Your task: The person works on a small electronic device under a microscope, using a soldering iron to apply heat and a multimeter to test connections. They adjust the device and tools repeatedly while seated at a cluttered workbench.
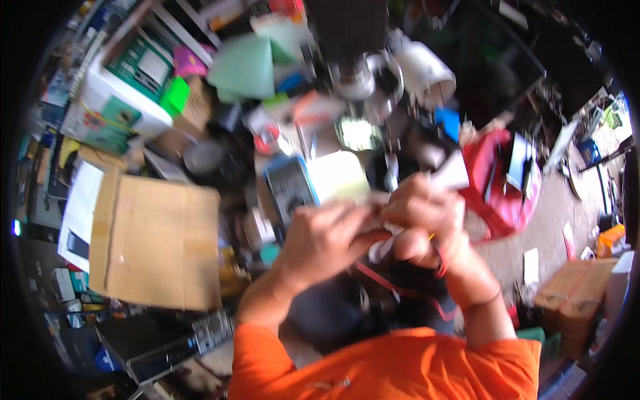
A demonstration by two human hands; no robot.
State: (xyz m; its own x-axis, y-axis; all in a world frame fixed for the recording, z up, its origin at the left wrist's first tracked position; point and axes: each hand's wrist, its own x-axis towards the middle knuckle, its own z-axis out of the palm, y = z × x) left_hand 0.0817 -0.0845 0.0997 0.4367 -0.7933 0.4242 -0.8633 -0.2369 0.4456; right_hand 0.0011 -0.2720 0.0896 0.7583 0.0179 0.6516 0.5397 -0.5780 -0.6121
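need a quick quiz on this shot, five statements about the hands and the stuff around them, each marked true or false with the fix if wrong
1. The left hand and the right hand are close together. True.
2. A large green item is on the far side of the right hand from the left hand. False: a large red item is there.
3. A dark, blue-edged device lies to the left of a pale yellow sheet. True.
4. The person wears a blue top. False: it is an orange shirt.
5. Brown cardboard lies to the left of the left hand. True.
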